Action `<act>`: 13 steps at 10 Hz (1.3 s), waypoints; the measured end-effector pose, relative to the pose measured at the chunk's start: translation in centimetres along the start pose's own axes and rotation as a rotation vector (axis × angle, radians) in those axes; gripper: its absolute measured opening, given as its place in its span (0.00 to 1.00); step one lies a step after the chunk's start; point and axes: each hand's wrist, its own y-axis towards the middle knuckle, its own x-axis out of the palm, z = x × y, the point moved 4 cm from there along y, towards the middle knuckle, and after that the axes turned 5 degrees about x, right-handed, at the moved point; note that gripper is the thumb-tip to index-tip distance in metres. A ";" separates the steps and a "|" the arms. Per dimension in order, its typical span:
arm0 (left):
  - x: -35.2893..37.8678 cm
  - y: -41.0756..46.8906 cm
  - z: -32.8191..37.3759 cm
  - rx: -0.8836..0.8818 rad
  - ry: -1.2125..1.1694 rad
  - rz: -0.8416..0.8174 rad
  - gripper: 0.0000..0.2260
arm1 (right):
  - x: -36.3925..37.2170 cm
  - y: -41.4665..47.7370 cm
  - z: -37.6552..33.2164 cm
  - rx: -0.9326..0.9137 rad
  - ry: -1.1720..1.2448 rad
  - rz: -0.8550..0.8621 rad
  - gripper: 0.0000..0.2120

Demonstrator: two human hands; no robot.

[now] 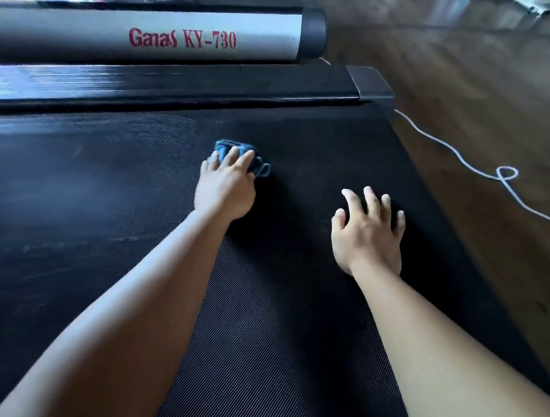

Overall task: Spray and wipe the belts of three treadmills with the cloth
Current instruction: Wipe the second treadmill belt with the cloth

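Note:
A black ribbed treadmill belt (pixel 103 229) fills most of the head view. My left hand (pixel 224 188) lies on a bunched blue cloth (pixel 257 166) and presses it onto the belt near the middle, fingers laid over the cloth. My right hand (pixel 368 234) rests flat on the belt to the right of it, fingers spread, holding nothing. Faint streaks and smears show on the belt at the left. No spray bottle is visible.
The black side rail (pixel 178 87) of this treadmill runs along the far edge with its end cap (pixel 370 84). Behind it lies a neighbouring treadmill's grey rail (pixel 148 40) marked KY-730. A white cable (pixel 465 163) snakes over the wooden floor (pixel 471 75) at the right.

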 end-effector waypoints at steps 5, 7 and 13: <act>-0.7 -7.3 -4.4 0.115 -0.016 -0.021 0.24 | -0.1 0.1 0.1 -0.002 -0.002 0.009 0.23; -2.1 1.4 -10.9 -0.077 0.021 0.067 0.23 | -0.1 -0.1 -0.2 -0.002 0.000 0.009 0.23; 2.2 1.9 1.2 0.400 -0.027 -0.064 0.23 | -0.3 0.0 0.1 0.004 0.008 0.004 0.23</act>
